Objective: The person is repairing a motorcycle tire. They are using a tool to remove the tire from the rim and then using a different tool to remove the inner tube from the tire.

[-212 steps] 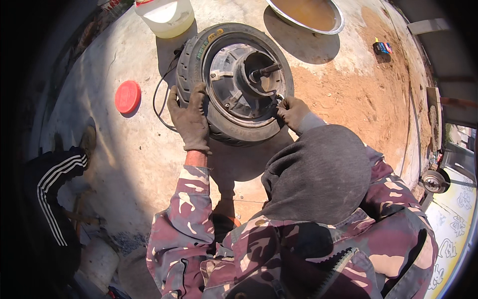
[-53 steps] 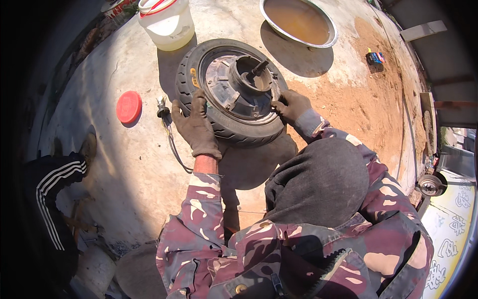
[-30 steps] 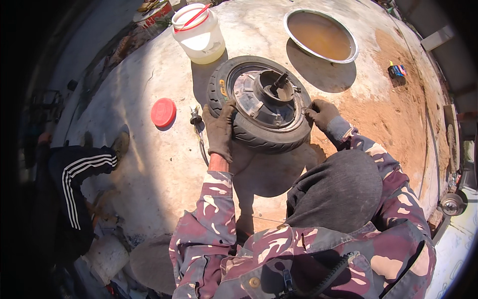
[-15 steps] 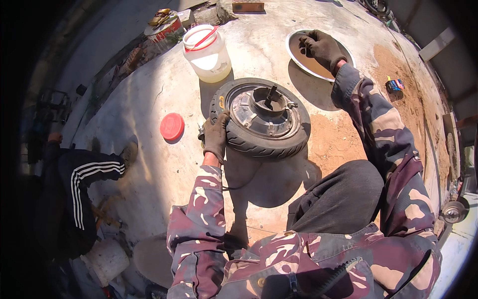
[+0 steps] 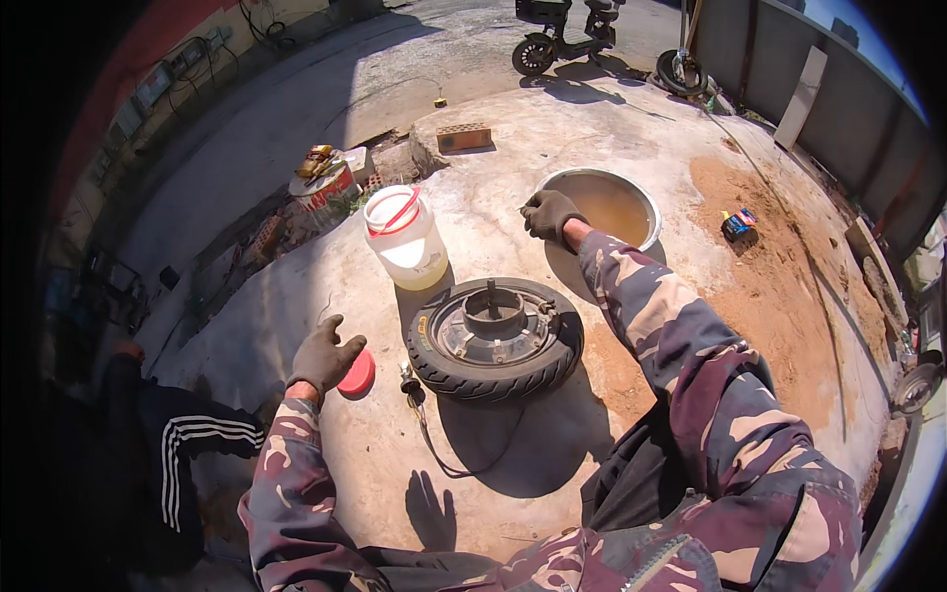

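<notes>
My left hand (image 5: pixel 326 361), in a dark work glove, is open with fingers apart beside a round red lid (image 5: pixel 361 379) on the ground. Closed fingers show on my gloved right hand (image 5: pixel 549 215), held at the left rim of a metal basin (image 5: pixel 655 219) of murky brownish water; what they hold, if anything, is too small to make out. Between my arms a small wheel with a black tyre (image 5: pixel 473 387) and metal hub (image 5: pixel 498 340) lies flat, its axle pointing up. A cable with a connector (image 5: pixel 412 387) trails from it. Behind it stands an open translucent plastic jar (image 5: pixel 412 249) with a red handle.
A small blue box (image 5: pixel 738 225) rests on sandy ground at right. Farther off are a brick (image 5: pixel 464 137), a tub with things on top (image 5: pixel 324 185) and a parked scooter (image 5: pixel 567 37). Another person's striped trouser leg (image 5: pixel 202 431) is at left.
My left hand has let go of the tyre and moved left to the lid, opening. My right hand has shifted from over the basin to its left rim. The view has tilted up.
</notes>
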The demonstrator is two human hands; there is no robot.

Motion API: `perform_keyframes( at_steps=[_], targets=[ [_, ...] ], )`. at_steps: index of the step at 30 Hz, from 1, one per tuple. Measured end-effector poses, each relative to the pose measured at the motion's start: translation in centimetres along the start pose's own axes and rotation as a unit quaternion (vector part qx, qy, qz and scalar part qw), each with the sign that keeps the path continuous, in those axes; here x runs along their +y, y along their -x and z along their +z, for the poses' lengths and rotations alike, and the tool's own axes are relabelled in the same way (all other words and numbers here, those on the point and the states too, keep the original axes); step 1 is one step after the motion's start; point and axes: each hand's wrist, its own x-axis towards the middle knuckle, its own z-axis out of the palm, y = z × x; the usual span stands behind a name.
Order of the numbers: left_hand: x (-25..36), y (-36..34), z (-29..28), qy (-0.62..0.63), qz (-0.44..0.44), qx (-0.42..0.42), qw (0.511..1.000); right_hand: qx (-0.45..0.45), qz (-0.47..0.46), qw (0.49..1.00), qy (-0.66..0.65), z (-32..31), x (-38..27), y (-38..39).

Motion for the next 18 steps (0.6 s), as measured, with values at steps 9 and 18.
perform_keyframes(
  at_steps=[9,18],
  targets=[
    [-3.1,3.0,2.4,-0.078,-0.068,-0.222,0.97,-0.169,-0.013,0.982,0.086,-2.6,2.2,-1.5],
    [-5.9,3.3,2.3,0.011,-0.097,-0.169,0.981,-0.263,-0.014,0.962,-0.073,-1.4,1.0,-2.1]
  ],
)
